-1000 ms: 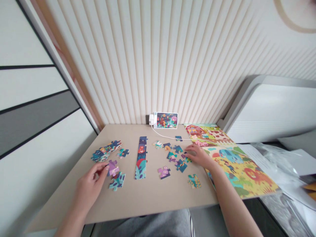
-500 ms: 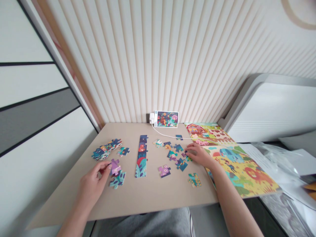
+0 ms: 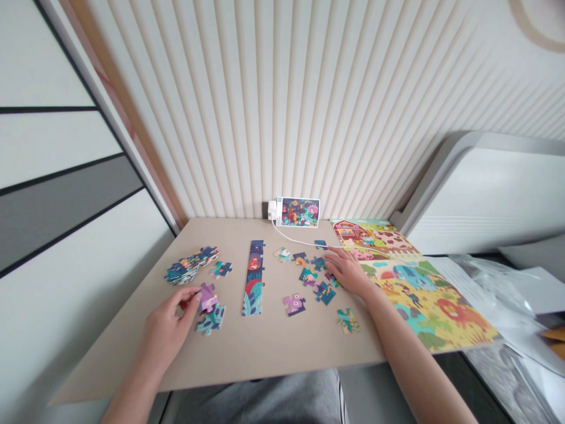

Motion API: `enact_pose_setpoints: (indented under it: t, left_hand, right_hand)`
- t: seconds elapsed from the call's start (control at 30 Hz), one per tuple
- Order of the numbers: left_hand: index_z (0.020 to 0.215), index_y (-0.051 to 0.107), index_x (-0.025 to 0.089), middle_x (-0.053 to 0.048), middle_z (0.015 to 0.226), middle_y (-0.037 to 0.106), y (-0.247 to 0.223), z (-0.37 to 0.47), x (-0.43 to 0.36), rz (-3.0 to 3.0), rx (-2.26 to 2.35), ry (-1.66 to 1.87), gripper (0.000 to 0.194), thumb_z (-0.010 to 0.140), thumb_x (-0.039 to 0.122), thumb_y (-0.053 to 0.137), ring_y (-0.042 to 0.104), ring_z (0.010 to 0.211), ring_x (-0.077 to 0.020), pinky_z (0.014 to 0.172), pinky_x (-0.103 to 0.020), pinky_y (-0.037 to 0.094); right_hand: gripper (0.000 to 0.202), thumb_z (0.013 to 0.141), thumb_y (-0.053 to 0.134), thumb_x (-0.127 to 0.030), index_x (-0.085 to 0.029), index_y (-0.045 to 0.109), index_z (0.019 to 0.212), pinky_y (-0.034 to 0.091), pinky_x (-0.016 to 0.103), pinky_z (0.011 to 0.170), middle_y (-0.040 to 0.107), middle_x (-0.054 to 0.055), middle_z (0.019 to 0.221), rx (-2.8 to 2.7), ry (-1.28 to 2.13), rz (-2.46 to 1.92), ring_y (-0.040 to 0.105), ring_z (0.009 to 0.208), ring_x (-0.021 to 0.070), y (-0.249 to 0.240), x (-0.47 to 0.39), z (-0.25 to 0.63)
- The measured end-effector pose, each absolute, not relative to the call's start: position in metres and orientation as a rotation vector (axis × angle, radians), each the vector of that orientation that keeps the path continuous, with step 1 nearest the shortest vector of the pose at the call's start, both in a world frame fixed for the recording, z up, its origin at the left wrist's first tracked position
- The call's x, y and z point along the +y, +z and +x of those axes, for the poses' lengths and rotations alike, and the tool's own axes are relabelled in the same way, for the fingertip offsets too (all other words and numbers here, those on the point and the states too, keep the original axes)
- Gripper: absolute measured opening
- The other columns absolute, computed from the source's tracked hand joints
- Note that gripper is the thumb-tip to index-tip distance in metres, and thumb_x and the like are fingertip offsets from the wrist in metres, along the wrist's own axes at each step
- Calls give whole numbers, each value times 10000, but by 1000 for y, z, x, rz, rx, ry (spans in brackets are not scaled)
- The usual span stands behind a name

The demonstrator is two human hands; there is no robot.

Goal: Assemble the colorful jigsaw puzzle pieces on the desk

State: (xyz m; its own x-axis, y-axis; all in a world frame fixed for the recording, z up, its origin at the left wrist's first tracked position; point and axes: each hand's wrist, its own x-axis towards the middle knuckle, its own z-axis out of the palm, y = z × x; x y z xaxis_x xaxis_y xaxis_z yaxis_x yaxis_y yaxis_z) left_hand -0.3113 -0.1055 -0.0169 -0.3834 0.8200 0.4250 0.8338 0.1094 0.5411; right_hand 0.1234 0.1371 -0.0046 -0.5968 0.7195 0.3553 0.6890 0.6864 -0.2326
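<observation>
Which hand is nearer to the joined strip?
Left. The left hand is left of the strip, toward the near edge; the right hand is farther off, to its right, over the loose pieces.

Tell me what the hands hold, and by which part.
The left hand pinches a purple puzzle piece by its left edge. Whether the right hand holds anything cannot be told.
</observation>
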Motion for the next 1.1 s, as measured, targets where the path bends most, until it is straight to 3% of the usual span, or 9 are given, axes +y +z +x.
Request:
enact_pose_setpoints:
  t: [0.17, 0.6, 1.1]
  left_hand:
    - [1032, 653, 243, -1, 853, 742, -16, -311, -104, -1731, -2314, -1191, 328, 939, 525, 512, 648, 658, -165, 621, -240, 489]
    - [1061, 642, 243, -6, 894, 748, -24, -314, -104, -1755, -2354, -1221, 306, 952, 499, 514, 672, 728, -169, 681, -242, 504]
    - [1049, 652, 235, -11, 875, 751, -20, -313, -105, -1769, -2341, -1226, 314, 947, 500, 517, 669, 690, -165, 665, -239, 510]
  right_hand:
    - [421, 1022, 425, -441, -287, 596, 1374, 351, 522, 1154, 537, 77, 1487, -2473, 17, -1154, 458, 1392, 289, -6, 154, 114]
    - [400, 930, 560, -321, -245, 642, 1314, 473, 447, 1067, 683, 86, 1301, -2541, 214, -1047, 636, 1197, 266, -4, 207, 103]
    - [365, 962, 519, -332, -245, 657, 1287, 462, 477, 1072, 688, 85, 1295, -2466, 265, -1083, 626, 1205, 270, -16, 217, 112]
